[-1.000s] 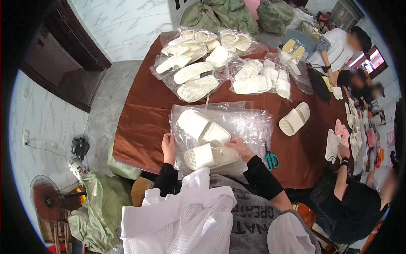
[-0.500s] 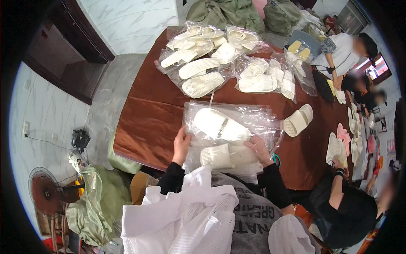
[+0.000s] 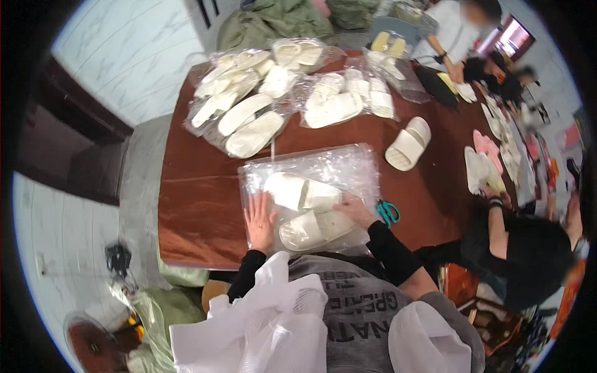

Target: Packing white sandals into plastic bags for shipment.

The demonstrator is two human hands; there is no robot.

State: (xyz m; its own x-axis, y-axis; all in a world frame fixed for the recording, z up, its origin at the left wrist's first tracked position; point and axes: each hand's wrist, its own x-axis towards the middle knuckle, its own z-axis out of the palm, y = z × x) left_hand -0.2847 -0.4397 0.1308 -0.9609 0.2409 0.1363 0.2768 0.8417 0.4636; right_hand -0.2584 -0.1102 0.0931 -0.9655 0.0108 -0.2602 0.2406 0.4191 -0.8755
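Note:
A pair of white slippers lies side by side at a stack of clear plastic bags on the brown-covered table before me. Whether both slippers are fully under the film, I cannot tell. My left hand presses flat on the plastic left of the slippers, fingers spread. My right hand is at their right ends, its fingers curled over the lower slipper; the fingertips are partly hidden. Teal-handled scissors lie just right of the bags. Farther right, other white slippers sit unbagged, one overlapping the other.
Several bagged white slippers cover the far side of the table. Co-workers handle slippers on the right, one in a black top close by. Green sacks stand behind the table; a fan is at lower left.
The bag and slippers have come down flat onto the table. My left hand has gone from gripping the bag's edge to lying spread on it. The scissors show more fully.

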